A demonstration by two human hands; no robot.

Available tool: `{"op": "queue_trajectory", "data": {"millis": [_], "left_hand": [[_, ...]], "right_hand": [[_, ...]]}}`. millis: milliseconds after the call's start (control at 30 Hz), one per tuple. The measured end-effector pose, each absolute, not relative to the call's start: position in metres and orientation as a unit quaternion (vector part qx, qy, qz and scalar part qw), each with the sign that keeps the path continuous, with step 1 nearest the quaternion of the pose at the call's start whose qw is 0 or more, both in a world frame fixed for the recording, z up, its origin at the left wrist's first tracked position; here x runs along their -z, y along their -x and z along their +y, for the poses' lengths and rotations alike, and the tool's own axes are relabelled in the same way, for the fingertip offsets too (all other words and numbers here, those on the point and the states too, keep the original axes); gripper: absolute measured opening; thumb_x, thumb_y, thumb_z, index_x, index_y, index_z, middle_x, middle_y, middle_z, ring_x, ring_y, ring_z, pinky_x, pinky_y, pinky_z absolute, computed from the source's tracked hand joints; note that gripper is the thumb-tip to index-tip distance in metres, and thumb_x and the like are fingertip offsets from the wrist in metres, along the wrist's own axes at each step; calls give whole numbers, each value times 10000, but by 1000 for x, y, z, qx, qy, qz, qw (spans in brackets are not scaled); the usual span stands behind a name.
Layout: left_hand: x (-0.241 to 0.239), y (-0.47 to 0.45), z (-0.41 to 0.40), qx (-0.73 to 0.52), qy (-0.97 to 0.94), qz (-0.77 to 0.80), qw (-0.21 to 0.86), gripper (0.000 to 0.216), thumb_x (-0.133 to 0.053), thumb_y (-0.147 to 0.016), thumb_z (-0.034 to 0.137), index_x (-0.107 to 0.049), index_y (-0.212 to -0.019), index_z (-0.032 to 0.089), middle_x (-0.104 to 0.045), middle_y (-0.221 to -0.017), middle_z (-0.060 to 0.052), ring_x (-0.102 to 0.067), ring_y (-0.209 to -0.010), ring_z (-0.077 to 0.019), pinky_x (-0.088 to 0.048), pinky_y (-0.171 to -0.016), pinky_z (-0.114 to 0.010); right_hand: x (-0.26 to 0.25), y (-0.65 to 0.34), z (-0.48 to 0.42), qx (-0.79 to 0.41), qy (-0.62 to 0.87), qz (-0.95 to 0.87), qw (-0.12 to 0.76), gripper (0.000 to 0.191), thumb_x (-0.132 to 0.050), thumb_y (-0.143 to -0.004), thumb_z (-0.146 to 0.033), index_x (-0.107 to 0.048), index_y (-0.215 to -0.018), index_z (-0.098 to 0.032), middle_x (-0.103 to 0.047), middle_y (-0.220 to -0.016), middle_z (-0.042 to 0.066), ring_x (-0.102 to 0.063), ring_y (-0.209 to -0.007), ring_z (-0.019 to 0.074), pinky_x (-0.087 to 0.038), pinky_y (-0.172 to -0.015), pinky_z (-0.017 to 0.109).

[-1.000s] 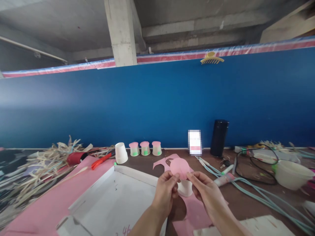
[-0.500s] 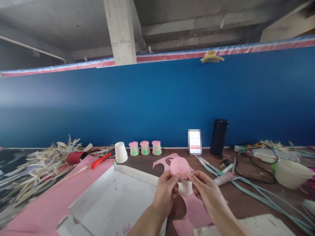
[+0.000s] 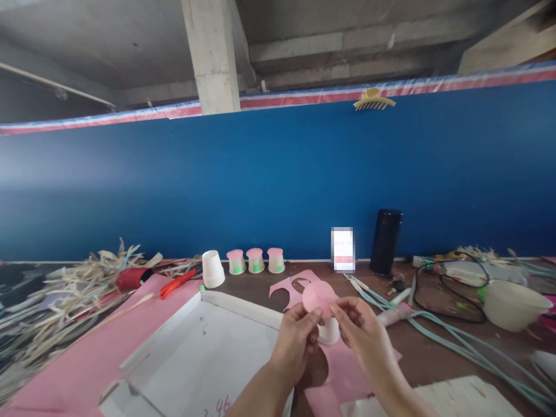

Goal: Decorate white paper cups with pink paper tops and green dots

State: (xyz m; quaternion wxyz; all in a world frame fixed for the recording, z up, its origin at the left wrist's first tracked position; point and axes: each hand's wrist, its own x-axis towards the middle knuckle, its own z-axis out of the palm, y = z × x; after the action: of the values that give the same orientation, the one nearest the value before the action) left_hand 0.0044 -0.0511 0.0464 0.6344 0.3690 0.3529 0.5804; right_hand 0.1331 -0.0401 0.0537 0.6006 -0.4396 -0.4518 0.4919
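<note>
Two-handed pinch grip (image 3: 299,331), pink disc (image 3: 317,296) facing wearer

A round pink paper disc (image 3: 317,297) is right of a white cardboard tray (image 3: 234,347), 3 pink-topped pale cups (image 3: 256,263) behind both.

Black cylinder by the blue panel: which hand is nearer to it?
Right. The right hand is in front of the black cylinder, slightly left of it; the left hand is farther left. Both hold the pink disc.
</note>
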Motion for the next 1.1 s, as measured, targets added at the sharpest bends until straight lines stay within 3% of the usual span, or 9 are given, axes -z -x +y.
{"op": "queue_trajectory", "data": {"millis": [267, 567, 767, 1100], "left_hand": [[-48, -9, -54, -573, -363, 358, 641, 388, -778, -670, 467, -564, -726, 147, -417, -498, 63, -291, -439, -37, -140, -403, -192], [-49, -4, -51, -584, -350, 362, 637, 383, -780, -665, 449, -547, -721, 150, -397, -488, 74, -272, -436, -31, -137, -407, -187], [-47, -5, -51, -588, -357, 371, 623, 386, -771, -679, 459, -535, -714, 154, -391, -487, 76, -278, -436, -34, -146, -405, -186], [-44, -6, -50, -588, -377, 383, 605, 406, -756, -688, 500, -540, -717, 157, -387, -481, 79, -279, -433, -37, -170, -409, -190]], "right_hand": [[-58, -130, -46, -465, 438, -471, 608, 457, -756, -665, -541, -548, -929, -231, -643, -656, -7, -583, -574, 163, -420, -496, 249], [-57, -129, -46, -455, 440, -492, 598, 455, -657, -744, -603, -589, -913, -186, -502, -492, -54, -403, -416, 88, -291, -394, 207], [-59, -129, -45, -518, 421, -468, 580, 558, -788, -617, -525, -570, -1008, -190, -650, -664, -6, -465, -455, 90, -303, -404, 206], [-56, -130, -42, -512, 432, -461, 582, 567, -792, -622, -486, -563, -1045, -186, -621, -608, -34, -460, -457, 87, -314, -411, 200]]}}
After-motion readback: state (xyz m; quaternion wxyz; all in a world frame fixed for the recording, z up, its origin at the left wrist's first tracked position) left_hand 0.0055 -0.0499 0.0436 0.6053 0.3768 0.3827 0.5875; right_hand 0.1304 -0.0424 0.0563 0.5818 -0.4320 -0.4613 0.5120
